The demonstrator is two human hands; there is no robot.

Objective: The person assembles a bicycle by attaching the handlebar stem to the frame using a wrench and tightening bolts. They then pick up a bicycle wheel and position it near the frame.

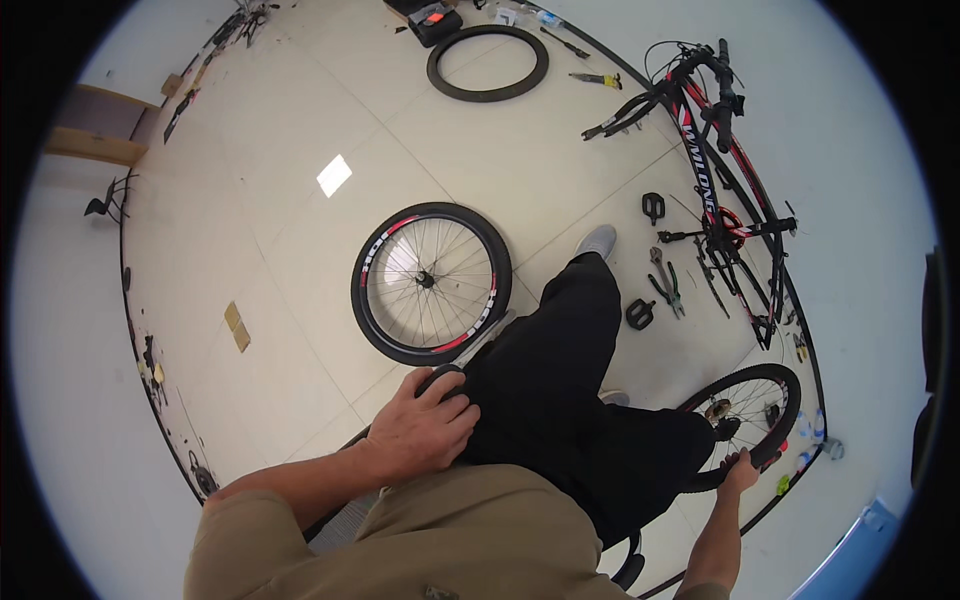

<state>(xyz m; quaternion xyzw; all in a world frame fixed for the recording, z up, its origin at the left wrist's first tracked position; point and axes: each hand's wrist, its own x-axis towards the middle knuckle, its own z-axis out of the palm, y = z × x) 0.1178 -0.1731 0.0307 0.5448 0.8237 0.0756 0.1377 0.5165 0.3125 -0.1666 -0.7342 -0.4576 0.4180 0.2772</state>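
Observation:
My left hand [425, 422] is closed around a rounded black end [441, 378] that looks like part of a chair armrest, beside my left thigh. At the lower right, my right hand [740, 472] grips the tyre of a bicycle wheel [787, 405] with its fingers round the rim. This wheel stands tilted next to my right knee, and a gold-coloured sprocket cluster shows at its hub; my leg hides its left side. Ahead of my left hand, a second bicycle wheel [502, 275] with a black tyre and red-and-white rim lies flat on the floor.
A black and red bicycle frame [705, 165] lies along the right. Near my foot are two pedals [653, 208], an adjustable wrench [657, 262] and pliers [673, 290]. A loose tyre [540, 68] lies far ahead. Cardboard pieces [237, 326] are at left.

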